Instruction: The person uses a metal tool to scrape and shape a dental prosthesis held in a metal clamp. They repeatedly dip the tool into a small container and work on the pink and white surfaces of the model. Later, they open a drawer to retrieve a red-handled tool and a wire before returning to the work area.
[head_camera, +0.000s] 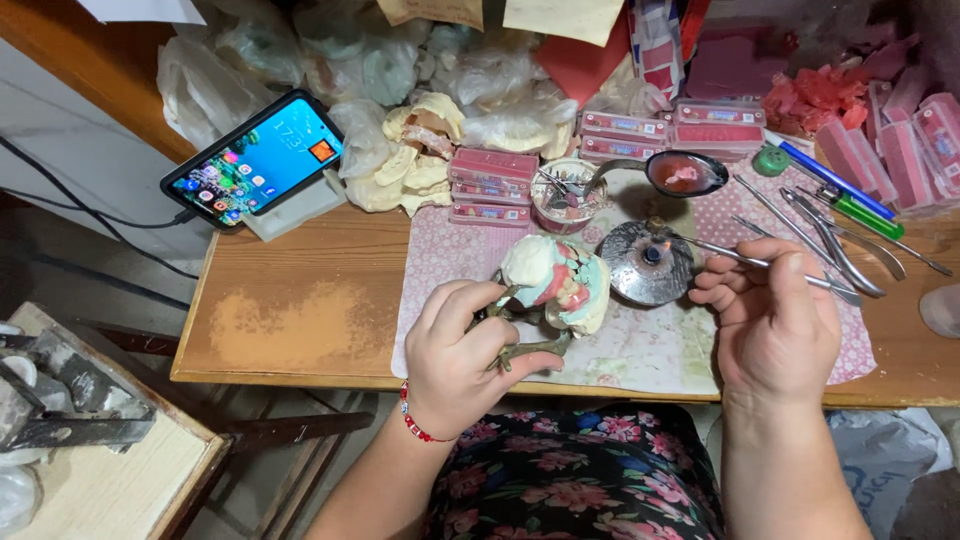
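Hands work over a patterned pink mat (440, 262) that lies on a wooden desk (300, 320). The left hand (462, 352), with a red bead bracelet (412, 420) at the wrist, has its grip closed around the metal frame (528, 350) that carries a plaster dental model (556, 280); the model, white with pink wax gums and rows of teeth, is held just above the mat at the middle of the desk's near edge. The right hand (772, 318) has its grip closed on a thin metal tool (735, 258), pinched between thumb and fingers, and the tool's tip reaches left to a small flame on top of a round metal burner (650, 265) that stands just beside the model.

Behind the burner sit a small cup (563, 195) with tools in it and a spoon-like ladle (686, 173) holding pink wax. More metal tools and pliers (835, 240) lie on the mat to the right of the hand, with a blue pen (830, 178) and a green one (868, 215) beyond them. Flat pink boxes (492, 185) are stacked behind the model, and others lie along the back right. A smartphone (256, 158) with a lit screen leans on a white block at the back left, a cable running from it. Plaster casts (415, 150) and crumpled plastic bags (330, 50) fill the back of the desk. The person's lap shows a dark floral cloth (580, 480)
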